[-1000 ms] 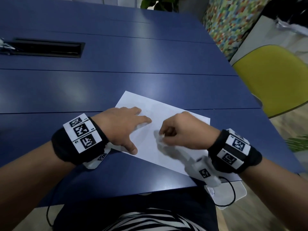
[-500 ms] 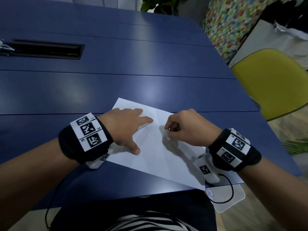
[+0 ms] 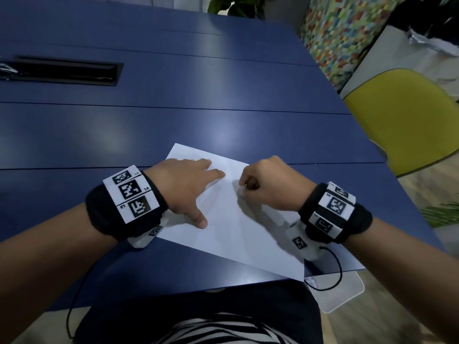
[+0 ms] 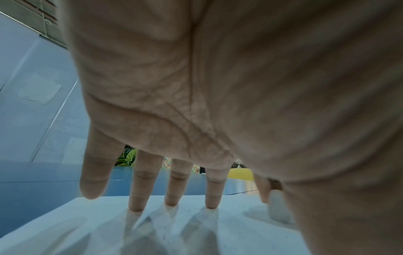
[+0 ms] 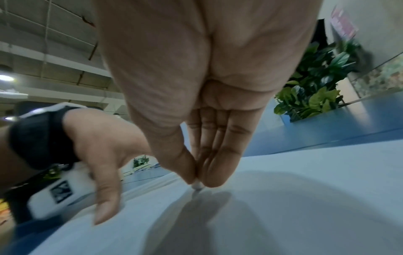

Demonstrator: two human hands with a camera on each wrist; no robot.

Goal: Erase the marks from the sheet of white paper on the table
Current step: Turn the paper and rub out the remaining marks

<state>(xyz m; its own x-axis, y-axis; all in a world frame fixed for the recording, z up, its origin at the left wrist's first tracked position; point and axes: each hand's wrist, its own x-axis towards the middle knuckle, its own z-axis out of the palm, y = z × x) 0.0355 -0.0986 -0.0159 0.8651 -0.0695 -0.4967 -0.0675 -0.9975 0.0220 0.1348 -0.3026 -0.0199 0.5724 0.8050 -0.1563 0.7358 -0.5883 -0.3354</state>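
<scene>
— Where do we have the paper point(image 3: 231, 229)?

— On the blue table point(image 3: 223, 95), close to the near edge, turned so its long axis runs from about 11 o'clock, far from us, to 5 o'clock by our right wrist. The near right corner sits at the table edge.

— And our hands?

— Our left hand point(image 3: 185, 187) lies flat on the paper's left part, fingers straight and spread, tips pressing down; the left wrist view shows the fingertips point(image 4: 211, 204) touching the sheet. It grasps nothing, it only pins. Our right hand point(image 3: 270, 184) is bunched, thumb and fingers pinching a small pale eraser point(image 5: 197, 186) whose tip meets the paper.

— Which way is the work from the grip?

— Right under it. The eraser touches the sheet toward its far edge, at roughly 3 o'clock from our left index finger and just beside it. The right hand is the one on the spot; the left anchors.

— Can we see the marks?

— No, too faint to tell in any view. Our guess is that rubbing strokes should run away from the pinning hand, toward 3 or 5 o'clock, so the sheet pulls taut instead of buckling.
</scene>
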